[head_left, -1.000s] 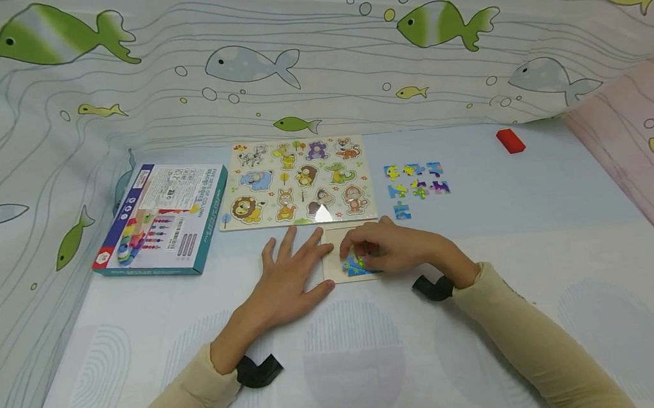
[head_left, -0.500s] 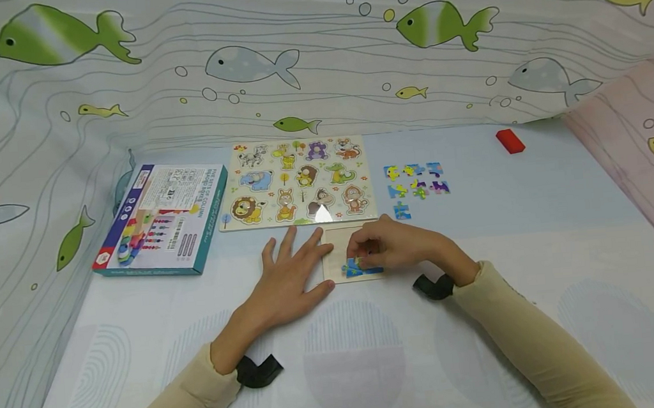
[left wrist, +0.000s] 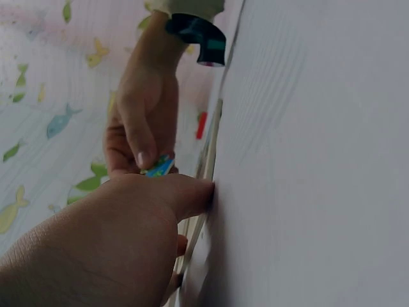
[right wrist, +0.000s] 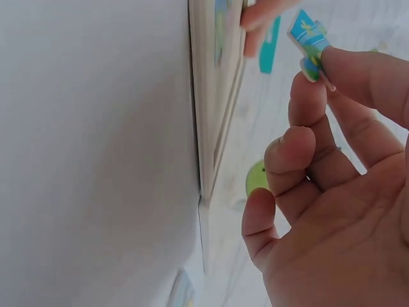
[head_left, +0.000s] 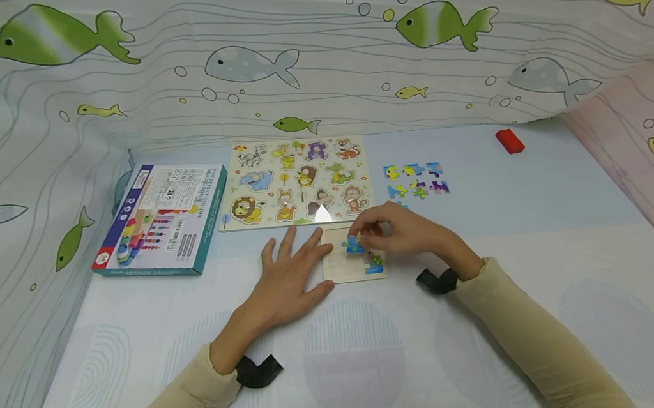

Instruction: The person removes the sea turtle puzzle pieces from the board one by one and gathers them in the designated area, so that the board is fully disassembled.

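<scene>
Between thumb and fingertips my right hand (head_left: 401,230) pinches a blue jigsaw piece (head_left: 354,245), raised over a small wooden puzzle tray (head_left: 338,273). The right wrist view shows that jigsaw piece (right wrist: 310,38) tilted, with yellow and green marks on the blue. Another jigsaw piece (head_left: 374,265), blue, green and pink, lies in the tray's lower right corner. My left hand (head_left: 289,277) lies with fingers spread, its fingertips at the tray's left edge. In the left wrist view the left hand (left wrist: 128,230) hides much of the tray.
Several loose jigsaw pieces (head_left: 418,189) lie in rows right of a wooden animal board (head_left: 297,190), which sits behind the tray. A teal-edged box (head_left: 161,220) lies at the left. A red block (head_left: 510,141) rests at the back right.
My right hand has lifted the blue jigsaw piece up from the tray's lower part and moved slightly back. The piece in the lower right corner now shows. My left hand has stayed put.
</scene>
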